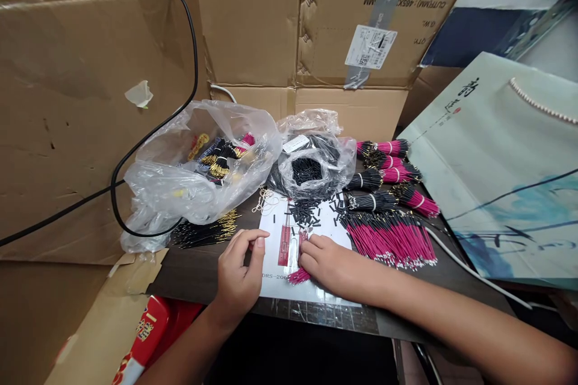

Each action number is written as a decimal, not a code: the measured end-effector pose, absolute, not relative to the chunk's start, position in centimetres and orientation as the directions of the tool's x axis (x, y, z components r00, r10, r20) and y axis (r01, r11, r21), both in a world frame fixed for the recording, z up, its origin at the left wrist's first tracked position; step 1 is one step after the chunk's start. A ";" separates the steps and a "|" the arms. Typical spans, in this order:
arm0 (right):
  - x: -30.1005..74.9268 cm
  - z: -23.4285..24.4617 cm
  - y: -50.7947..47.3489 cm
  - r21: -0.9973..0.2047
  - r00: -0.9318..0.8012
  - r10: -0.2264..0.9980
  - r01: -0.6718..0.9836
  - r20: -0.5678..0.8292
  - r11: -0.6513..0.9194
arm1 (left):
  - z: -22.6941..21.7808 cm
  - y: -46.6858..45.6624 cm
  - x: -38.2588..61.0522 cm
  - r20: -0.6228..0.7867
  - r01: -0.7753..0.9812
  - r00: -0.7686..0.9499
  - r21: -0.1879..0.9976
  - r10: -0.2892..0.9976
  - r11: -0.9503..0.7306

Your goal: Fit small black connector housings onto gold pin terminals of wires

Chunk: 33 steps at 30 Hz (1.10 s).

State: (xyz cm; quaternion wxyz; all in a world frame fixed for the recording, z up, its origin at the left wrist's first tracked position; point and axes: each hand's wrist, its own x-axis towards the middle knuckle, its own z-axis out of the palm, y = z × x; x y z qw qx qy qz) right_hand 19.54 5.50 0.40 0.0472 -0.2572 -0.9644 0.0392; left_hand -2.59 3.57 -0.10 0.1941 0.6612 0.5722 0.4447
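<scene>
My left hand [239, 269] rests curled at the near edge of a white printed sheet [275, 286], with nothing visible in its fingers. My right hand [329, 266] lies over a small bundle of pink wires [298, 277] on that sheet and grips it. A red strip [283, 245] lies on the sheet between my hands. Short black tubes [304, 213] are scattered across the sheet's far part, just beyond my fingers. A large batch of pink wires with silver ends [391, 242] lies to the right of the sheet.
Tied pink-and-black wire bundles [383, 174] lie at the back right. Plastic bags [203, 162] [311, 162] hold wires and tubes behind the sheet. Gold-tipped black wires [205, 231] lie at left. Cardboard panels, a black cable and a printed paper bag surround the dark tabletop [198, 277].
</scene>
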 end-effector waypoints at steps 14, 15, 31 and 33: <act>19.8 0.0 5.0 -0.143 -0.888 0.447 0.431 0.110 0.891 | 0.0 4.0 -2.2 0.372 0.573 0.008 0.759 0.928 -0.310; 19.9 0.0 5.0 -0.171 -0.884 0.451 0.429 0.122 0.887 | 0.1 4.0 -2.2 0.379 0.573 0.018 0.755 0.925 -0.320; 19.8 0.8 6.4 -0.865 -0.365 0.878 0.275 0.311 0.420 | 3.8 6.0 1.3 0.424 0.357 0.315 0.775 0.849 -0.520; 19.3 0.0 6.3 -0.886 -0.341 0.887 0.235 0.311 0.401 | 4.5 7.2 2.7 0.490 0.324 0.374 0.726 0.787 -0.606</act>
